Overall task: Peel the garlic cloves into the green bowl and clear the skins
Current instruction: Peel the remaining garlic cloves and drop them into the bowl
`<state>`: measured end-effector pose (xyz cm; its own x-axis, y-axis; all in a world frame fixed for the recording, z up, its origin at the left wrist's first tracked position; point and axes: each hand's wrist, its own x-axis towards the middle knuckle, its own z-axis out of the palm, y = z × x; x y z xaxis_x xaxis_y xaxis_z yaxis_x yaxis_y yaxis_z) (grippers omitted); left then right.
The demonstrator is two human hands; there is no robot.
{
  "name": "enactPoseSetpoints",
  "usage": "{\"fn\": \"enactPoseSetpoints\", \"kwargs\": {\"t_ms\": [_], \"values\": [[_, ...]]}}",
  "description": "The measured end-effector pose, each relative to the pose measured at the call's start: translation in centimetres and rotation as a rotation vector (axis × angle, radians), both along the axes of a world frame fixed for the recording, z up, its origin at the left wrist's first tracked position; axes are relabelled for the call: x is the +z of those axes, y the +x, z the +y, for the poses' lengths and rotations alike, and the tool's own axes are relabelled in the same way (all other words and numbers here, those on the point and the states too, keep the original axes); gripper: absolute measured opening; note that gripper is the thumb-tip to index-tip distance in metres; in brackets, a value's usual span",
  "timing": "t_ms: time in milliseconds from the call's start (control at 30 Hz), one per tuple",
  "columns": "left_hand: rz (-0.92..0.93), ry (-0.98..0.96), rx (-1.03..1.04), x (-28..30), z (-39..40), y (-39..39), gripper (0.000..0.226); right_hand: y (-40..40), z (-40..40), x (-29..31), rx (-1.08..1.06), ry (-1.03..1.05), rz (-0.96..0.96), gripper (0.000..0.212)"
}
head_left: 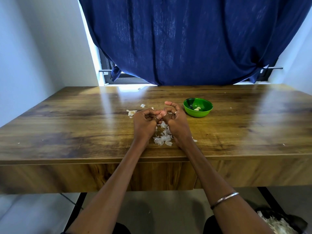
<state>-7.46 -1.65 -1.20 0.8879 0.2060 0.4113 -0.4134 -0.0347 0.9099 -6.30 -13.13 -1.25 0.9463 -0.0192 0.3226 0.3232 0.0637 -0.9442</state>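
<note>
The left hand (pixel 145 121) and right hand (pixel 173 118) meet fingertip to fingertip over the table (pixel 67 125), both curled in on a small garlic clove (pixel 161 114) that is mostly hidden, probably so one steadies it while the other picks at its skin. Below them lie papery white skins (pixel 163 140). The green bowl (pixel 198 107), near the right hand, holds a few pale peeled cloves (pixel 197 108).

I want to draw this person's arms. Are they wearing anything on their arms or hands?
Both forearms are bare, with no sleeves showing. The right forearm wears a thin metal bangle, silver-coloured. The right hand has a small ring on one finger. The left hand and its arm show no jewellery.
</note>
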Motion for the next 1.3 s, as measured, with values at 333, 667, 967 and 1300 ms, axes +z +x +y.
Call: {"fn": "enactPoseSetpoints", "kwargs": {"t_ms": [333, 667, 967, 1300], "values": [[0.013, 0.004, 0.006, -0.50, 0.11, 0.44, 0.011, 0.12, 0.05, -0.17, 0.066, -0.071, -0.022, 0.031], [-0.126, 0.136, 0.131, -0.38, -0.18, 0.29, 0.010, -0.49, 0.24, 0.20, 0.073, -0.039, -0.060, 0.033], [-0.146, 0.149, 0.109, -0.09, -0.37, 0.18, 0.012, -0.08, 0.34, -0.23, -0.024, -0.039, -0.100, 0.038], [-0.183, 0.206, 0.182, -0.48, -0.35, 0.52, 0.010, 0.17, 0.33, -0.30, -0.071, -0.044, -0.069, 0.043]]}}
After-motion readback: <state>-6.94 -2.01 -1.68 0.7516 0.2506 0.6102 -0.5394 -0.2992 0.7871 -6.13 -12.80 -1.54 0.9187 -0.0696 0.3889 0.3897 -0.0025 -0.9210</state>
